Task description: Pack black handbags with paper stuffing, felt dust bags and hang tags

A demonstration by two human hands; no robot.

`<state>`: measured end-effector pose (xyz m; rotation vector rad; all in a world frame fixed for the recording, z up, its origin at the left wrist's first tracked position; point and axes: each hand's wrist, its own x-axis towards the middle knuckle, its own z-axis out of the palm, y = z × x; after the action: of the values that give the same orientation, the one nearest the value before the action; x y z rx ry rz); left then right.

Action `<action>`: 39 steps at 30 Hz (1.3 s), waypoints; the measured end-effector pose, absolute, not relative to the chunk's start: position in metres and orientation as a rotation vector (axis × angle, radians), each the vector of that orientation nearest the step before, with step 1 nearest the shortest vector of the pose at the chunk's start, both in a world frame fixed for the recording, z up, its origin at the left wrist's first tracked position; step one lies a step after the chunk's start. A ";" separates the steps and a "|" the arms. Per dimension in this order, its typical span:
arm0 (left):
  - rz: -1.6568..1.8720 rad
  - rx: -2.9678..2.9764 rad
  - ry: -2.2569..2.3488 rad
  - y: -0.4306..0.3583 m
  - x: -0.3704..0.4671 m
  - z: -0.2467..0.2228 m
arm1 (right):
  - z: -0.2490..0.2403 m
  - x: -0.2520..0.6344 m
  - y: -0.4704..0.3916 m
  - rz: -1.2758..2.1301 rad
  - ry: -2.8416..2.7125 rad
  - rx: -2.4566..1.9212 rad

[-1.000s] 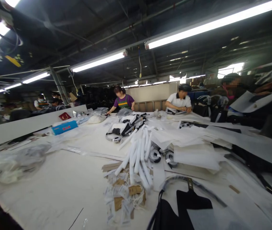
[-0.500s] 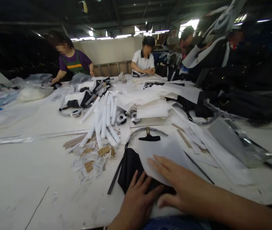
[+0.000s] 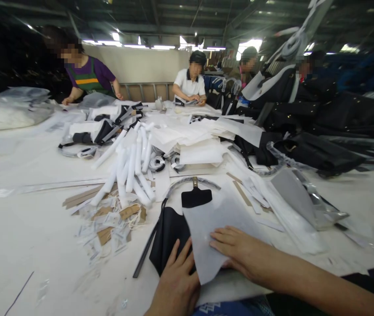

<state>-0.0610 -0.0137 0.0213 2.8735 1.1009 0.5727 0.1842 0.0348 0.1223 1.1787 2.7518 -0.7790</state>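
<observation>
My left hand [image 3: 178, 278] lies with its fingers spread on a black bag [image 3: 171, 235], close to the lower left edge of a translucent white sheet [image 3: 203, 226]. Stretched flat over the right part of this sheet, my right hand [image 3: 236, 250] presses on it; its thumb is mostly hidden. The sheet covers much of the bag. Above it show a black flap [image 3: 196, 198] with a metal clasp and a handle [image 3: 173, 188] wrapped in clear plastic. A dark strap [image 3: 145, 252] runs down the bag's left side.
White rolled tubes [image 3: 130, 169] and a pile of tags [image 3: 108, 232] lie left of the bag. Beyond are stacked white sheets [image 3: 203, 153] and wrapped black bags [image 3: 325, 153]. Several people work around the far side, one in a white shirt [image 3: 190, 83].
The white sheet has shifted toward me, uncovering more of the black flap and covering more of the bag's lower part. My right hand has flattened onto it. The view has turned slightly right.
</observation>
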 end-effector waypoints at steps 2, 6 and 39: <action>0.634 2.921 1.112 -0.012 -0.060 0.020 | 0.146 0.191 0.044 -0.991 2.790 1.383; 0.725 3.048 1.134 -0.006 -0.061 0.013 | 0.186 0.231 0.075 -1.303 2.631 2.503; 0.960 3.069 1.014 0.001 -0.060 0.010 | 0.109 0.125 0.011 -1.739 2.470 1.896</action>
<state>-0.0598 0.0014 0.0095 3.0690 1.0145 0.9599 0.1249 0.0106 0.1089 1.8965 2.4701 -1.7390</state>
